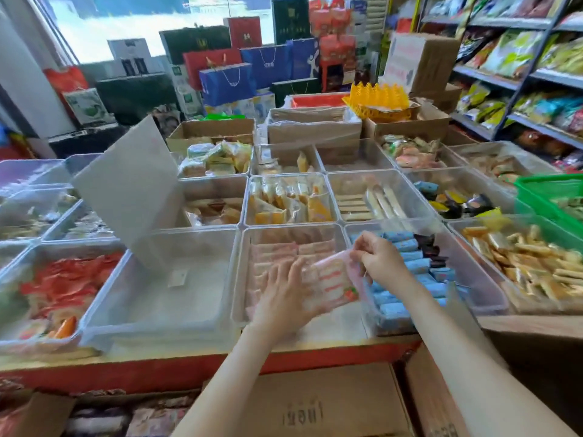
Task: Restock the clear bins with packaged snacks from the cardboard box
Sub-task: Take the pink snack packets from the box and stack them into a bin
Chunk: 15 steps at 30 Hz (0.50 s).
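A pink-and-white packaged cake snack (334,283) hangs over the front middle clear bin (239,272), which holds rows of the same pink packs. My right hand (380,258) pinches the pack's upper right edge. My left hand (284,294) lies with spread, straight fingers against the pack's left side and the packs beneath it. Below the counter, the cardboard box (331,402) shows its brown flap at the bottom, with pink packs (151,421) visible to its left.
An empty clear bin (164,288) with a raised lid (132,184) stands left of the pink bin. Blue packs (407,263) fill the bin to the right. A green basket (549,197) sits at the right. Shelves of snacks (520,58) line the right wall.
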Available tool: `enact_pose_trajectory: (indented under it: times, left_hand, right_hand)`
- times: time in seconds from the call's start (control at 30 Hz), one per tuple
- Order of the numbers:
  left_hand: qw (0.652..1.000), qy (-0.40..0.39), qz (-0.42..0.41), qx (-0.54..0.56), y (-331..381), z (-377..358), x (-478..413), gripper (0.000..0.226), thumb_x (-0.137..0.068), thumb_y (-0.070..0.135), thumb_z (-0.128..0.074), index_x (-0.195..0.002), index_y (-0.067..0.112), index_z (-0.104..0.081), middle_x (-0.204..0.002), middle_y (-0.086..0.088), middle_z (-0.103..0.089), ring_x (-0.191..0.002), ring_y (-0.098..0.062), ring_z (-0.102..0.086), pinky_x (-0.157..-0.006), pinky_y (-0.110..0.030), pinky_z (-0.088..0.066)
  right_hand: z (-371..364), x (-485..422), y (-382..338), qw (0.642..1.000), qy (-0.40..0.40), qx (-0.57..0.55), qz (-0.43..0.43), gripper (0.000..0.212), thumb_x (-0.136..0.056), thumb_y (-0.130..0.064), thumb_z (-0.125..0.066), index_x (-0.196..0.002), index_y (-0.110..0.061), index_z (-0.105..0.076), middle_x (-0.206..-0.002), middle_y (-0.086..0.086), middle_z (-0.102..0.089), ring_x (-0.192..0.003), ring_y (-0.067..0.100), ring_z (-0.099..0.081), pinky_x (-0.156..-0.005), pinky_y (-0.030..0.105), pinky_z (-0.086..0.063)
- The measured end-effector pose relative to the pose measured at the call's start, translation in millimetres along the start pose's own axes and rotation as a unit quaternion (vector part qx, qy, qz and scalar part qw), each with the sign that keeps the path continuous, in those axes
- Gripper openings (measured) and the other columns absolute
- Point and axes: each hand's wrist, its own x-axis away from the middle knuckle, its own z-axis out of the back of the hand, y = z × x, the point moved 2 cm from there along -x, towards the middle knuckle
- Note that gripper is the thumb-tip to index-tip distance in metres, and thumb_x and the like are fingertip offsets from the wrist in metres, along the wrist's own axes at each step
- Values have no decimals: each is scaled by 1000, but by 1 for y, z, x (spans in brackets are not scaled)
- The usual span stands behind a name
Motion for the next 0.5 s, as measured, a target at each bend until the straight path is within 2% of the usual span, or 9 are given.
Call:
enact_pose_trajectory:
  times: [0.1,0.13,0.2,0.27,0.37,0.43,0.5]
  left_hand:
    - [990,37,59,125,-41,-17,-35,44,-94,23,-55,-136,17,-48,-132,-11,-46,-123,-29,-42,-102,-31,-30]
    - [988,38,60,137,-52,-24,-48,43,-92,9,-54,-134,13,-52,-128,-16,-50,-119,-33,-48,-100,-34,-36]
    - [988,27,59,140,-72,-39,-71,52,-87,-5,-51,-137,13,-51,-125,-20,-54,-112,-36,-53,-95,-41,-45]
    - [990,17,44,130,-83,-50,-91,58,-88,-4,-51,-142,18,-45,-125,-18,-53,-111,-35,-53,-93,-43,-46]
    - [995,-33,9,93,-94,-70,-113,63,-91,0,-50,-148,23,-33,-129,-14,-48,-117,-28,-47,-97,-29,-39]
    - [993,-74,1,94,-101,-85,-124,63,-92,-1,-51,-148,21,-32,-136,-10,-42,-120,-21,-46,-94,-17,-33]
    - [989,-109,-3,96,-105,-99,-133,55,-93,3,-52,-144,19,-40,-140,-8,-41,-120,-18,-47,-96,-19,-34]
  right_hand:
    - [-24,-28,14,998,34,45,6,27,-90,-1,-54,-71,-17,-45,-54,0,-49,-38,3,-46,-41,18,-37]
    - [-31,-36,21,998,38,50,7,29,-90,0,-54,-70,-19,-44,-54,-2,-48,-40,4,-46,-45,20,-38]
    - [-40,-52,33,998,35,57,5,32,-90,1,-52,-70,-21,-43,-54,-1,-50,-41,6,-45,-49,26,-39]
    - [-45,-65,43,998,26,63,-6,29,-91,3,-50,-72,-18,-43,-57,7,-52,-42,15,-46,-45,25,-40]
    - [-54,-81,57,997,10,74,-13,28,-92,3,-47,-74,-17,-44,-60,12,-52,-44,18,-44,-41,22,-41]
    - [-62,-91,68,996,2,91,-19,30,-92,2,-48,-73,-21,-45,-59,9,-54,-44,17,-45,-45,24,-43]
    - [-70,-98,81,994,-11,107,-37,31,-92,0,-48,-72,-24,-44,-58,4,-54,-46,17,-49,-53,31,-49]
